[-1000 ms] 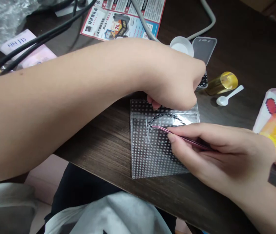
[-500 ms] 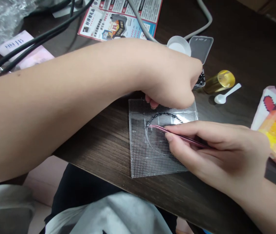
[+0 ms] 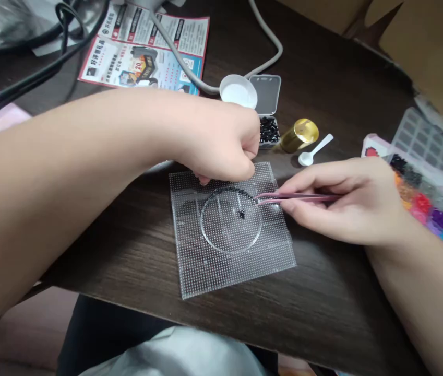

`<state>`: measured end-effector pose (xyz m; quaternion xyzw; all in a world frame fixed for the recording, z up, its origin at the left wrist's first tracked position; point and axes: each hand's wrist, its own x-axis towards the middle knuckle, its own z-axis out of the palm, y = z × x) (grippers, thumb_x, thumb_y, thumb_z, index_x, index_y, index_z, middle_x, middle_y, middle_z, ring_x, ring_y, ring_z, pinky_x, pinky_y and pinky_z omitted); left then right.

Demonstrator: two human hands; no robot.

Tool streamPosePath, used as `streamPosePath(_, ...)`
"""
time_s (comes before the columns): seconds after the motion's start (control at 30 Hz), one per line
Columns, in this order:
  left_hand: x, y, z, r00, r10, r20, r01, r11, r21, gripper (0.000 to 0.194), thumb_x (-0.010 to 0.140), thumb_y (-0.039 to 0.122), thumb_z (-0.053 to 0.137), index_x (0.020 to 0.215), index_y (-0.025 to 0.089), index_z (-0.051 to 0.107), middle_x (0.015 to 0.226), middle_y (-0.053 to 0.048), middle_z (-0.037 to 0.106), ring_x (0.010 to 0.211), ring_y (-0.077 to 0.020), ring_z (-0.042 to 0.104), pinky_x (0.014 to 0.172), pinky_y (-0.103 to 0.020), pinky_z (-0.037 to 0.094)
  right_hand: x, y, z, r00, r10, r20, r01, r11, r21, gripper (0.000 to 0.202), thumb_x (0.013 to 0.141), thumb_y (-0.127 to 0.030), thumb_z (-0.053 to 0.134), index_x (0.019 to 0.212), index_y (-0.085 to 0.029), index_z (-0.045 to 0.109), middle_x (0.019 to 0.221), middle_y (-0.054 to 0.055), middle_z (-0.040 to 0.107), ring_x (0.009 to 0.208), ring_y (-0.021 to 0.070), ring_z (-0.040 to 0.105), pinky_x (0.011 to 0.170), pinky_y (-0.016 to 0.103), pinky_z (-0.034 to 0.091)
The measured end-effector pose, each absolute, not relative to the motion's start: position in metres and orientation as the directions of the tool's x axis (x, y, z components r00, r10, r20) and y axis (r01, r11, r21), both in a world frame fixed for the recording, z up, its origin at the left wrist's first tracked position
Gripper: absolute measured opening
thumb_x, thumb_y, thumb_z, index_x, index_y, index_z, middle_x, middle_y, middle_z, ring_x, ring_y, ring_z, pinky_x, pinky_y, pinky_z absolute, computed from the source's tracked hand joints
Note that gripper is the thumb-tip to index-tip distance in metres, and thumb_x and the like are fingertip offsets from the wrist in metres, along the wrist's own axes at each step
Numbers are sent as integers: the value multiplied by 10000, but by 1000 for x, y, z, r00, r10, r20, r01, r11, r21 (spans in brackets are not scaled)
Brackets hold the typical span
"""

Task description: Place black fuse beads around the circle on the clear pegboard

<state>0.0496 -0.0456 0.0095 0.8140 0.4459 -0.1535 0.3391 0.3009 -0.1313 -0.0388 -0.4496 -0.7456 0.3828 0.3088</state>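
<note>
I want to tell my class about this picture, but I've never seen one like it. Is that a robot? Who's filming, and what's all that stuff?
No robot! These are one person's own two bare hands. The camera is worn on that person's head, looking forward and down. The right hand holds pink tweezers, tips slightly apart, over a clear studded board. The left hand bends over the board's far edge; its fingers are mostly hidden. Also on the dark table: a small open box of black beads, a golden tube, a white spoon and, at right, colourful beads.
</note>
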Motion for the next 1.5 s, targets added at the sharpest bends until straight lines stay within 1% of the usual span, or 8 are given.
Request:
streamPosePath(0.2, 51, -46, 10, 562, 614, -554, 824, -360, 437, 395, 913, 225, 738, 604, 288, 501, 478, 10, 671, 537, -209, 623, 694, -410, 393, 301, -138, -37, -495, 867, 56, 410, 290, -865, 199, 932, -116, 971, 945, -312, 1003, 640, -54, 794, 416, 112, 564, 374, 230, 383)
streamPosePath(0.37, 50, -48, 11, 559, 617, -553, 827, -365, 429, 332, 907, 229, 737, 644, 294, 544, 473, 13, 652, 565, -221, 641, 713, -409, 402, 295, -142, -41, -518, 846, 130, 408, 378, -831, 145, 978, -124, 932, 987, -246, 1010, 726, -3, 876, 471, 121, 663, 435, 202, 492)
streamPosePath(0.5, 51, -47, 11, 559, 617, -554, 827, -366, 427, 310, 934, 218, 725, 669, 289, 580, 472, 22, 647, 557, -210, 641, 702, -394, 398, 296, -140, -41, -528, 837, 142, 403, 394, -826, 82, 1015, -171, 940, 985, -197, 1011, 721, 23, 877, 465, 105, 637, 424, 184, 455)
streamPosePath(0.67, 52, -42, 4, 506, 635, -583, 862, -343, 373, 293, 943, 215, 732, 670, 288, 655, 480, 18, 644, 534, -222, 640, 642, -400, 396, 301, -142, -42, -522, 847, 98, 422, 356, -834, 98, 1045, -197, 954, 1053, -232, 1045, 771, 55, 898, 513, 148, 676, 455, 245, 498)
streamPosePath(1.1, 51, -39, 0, 547, 612, -571, 836, -374, 401, 333, 983, 205, 719, 663, 260, 646, 490, 2, 666, 520, -184, 659, 611, -374, 411, 298, -142, -48, -516, 853, 82, 431, 341, -835, 114, 1079, -283, 952, 1063, -251, 1060, 719, 39, 855, 524, 152, 635, 469, 293, 461)
streamPosePath(1.3, 47, -33, -5, 612, 597, -518, 790, -427, 440, 307, 981, 208, 757, 686, 247, 684, 579, -54, 761, 573, -221, 719, 644, -407, 440, 289, -152, -47, -364, 917, 162, 375, 303, -876, 66, 1026, -242, 1004, 982, -276, 1039, 712, 37, 810, 541, 155, 559, 473, 339, 355)
streamPosePath(1.37, 47, -34, -6, 626, 585, -516, 779, -427, 460, 300, 971, 206, 756, 686, 244, 672, 572, -51, 744, 583, -226, 728, 656, -402, 447, 277, -159, -45, -314, 923, 222, 349, 330, -877, 72, 989, -238, 985, 934, -269, 1020, 653, 9, 756, 505, 134, 496, 445, 335, 277)
streamPosePath(1.5, 50, -35, -8, 615, 592, -521, 785, -395, 477, 265, 967, 203, 721, 707, 228, 673, 555, -25, 653, 638, -229, 742, 724, -380, 458, 253, -172, -42, -377, 902, 209, 426, 370, -826, 150, 1009, -206, 877, 964, -219, 1019, 652, 8, 767, 525, 136, 544, 466, 328, 348)
